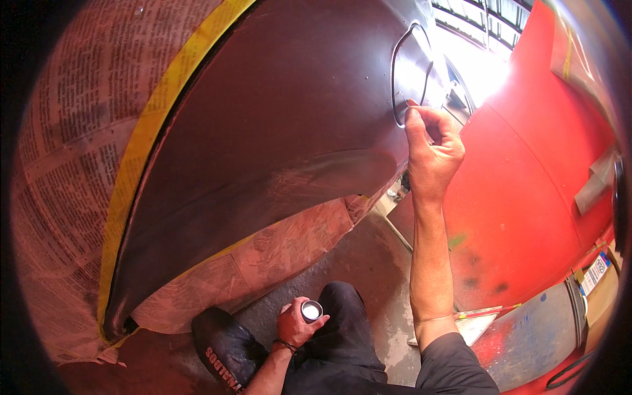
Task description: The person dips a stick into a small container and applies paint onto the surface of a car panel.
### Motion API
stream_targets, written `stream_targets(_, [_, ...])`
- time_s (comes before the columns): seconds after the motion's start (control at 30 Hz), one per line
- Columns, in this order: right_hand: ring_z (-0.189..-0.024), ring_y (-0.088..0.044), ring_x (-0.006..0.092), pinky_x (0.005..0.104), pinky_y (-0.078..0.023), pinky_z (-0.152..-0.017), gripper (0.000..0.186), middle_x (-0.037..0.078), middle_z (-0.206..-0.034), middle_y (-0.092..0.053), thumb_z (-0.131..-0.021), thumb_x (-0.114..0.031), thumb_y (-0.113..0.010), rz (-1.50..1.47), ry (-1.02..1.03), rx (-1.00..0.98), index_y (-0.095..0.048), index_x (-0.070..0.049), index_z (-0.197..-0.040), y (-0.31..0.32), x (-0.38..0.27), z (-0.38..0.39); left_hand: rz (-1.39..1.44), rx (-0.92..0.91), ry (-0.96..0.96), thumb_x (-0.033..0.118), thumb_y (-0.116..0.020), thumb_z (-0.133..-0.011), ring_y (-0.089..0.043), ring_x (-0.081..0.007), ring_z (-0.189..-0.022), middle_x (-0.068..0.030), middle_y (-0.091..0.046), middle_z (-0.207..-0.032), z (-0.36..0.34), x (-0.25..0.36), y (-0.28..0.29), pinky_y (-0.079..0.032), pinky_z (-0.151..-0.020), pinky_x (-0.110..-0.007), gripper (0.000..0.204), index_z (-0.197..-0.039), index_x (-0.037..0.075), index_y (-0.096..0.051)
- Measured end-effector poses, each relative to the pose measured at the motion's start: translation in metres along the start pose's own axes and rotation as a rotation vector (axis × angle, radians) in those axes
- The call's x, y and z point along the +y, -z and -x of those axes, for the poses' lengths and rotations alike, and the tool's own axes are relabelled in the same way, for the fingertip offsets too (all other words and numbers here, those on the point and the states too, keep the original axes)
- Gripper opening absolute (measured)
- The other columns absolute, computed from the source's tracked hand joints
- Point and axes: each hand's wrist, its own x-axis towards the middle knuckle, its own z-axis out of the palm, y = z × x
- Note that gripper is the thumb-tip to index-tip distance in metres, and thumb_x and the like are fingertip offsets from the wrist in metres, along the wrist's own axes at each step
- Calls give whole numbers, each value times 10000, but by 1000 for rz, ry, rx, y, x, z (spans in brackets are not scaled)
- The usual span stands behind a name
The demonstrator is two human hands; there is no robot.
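Note:
My left hand is closed round a small dark cup with something white inside, held low over my lap. My right arm is stretched up and forward to a dark, smooth car body panel. Thumb and fingers of my right hand are pinched together at the lower edge of a black-rimmed oval opening in the panel. A bit of red shows at the fingertips, too small to name. Glare washes out part of the opening. The panel's lower part has a dull, scuffed patch.
Newspaper masking covers the area left of the panel, edged by yellow tape. More masking paper hangs below. To the right stands a large red panel. A paint-stained drum and a cardboard box sit at lower right.

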Motion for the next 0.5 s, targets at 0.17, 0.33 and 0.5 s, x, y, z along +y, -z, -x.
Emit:
stream_targets(0.17, [-1060, -747, 133, 298, -672, -912, 141, 102, -1165, -804, -1035, -108, -799, 36, 13, 3, -817, 7, -1115, 0, -3, -2, -26, 19, -4, 564, -988, -791, -746, -430, -1109, -194, -767, -1166, 0, -1, -2, -593, -976, -537, 799, -1320, 84, -631])
stream_targets(0.33, [-1038, -737, 123, 297, -629, -943, 141, 94, -1139, -820, -1031, -109, -810, 3, -32, 47, -820, 5, -1114, 3, -3, -1, 10, 35, -13, 567, -998, -779, -754, -429, -1086, -191, -774, -1148, 0, -6, -4, -603, -955, -531, 810, -1316, 86, -630])
stream_targets(0.5, [-1027, -717, 109, 300, -566, -958, 128, 94, -1129, -839, -1036, -114, -812, -36, -52, 91, -809, -2, -1098, 17, 4, 11, 0, 45, -23, 575, -997, -777, -756, -433, -1073, -192, -776, -1136, -1, -5, -7, -605, -943, -530, 816, -1315, 84, -629])
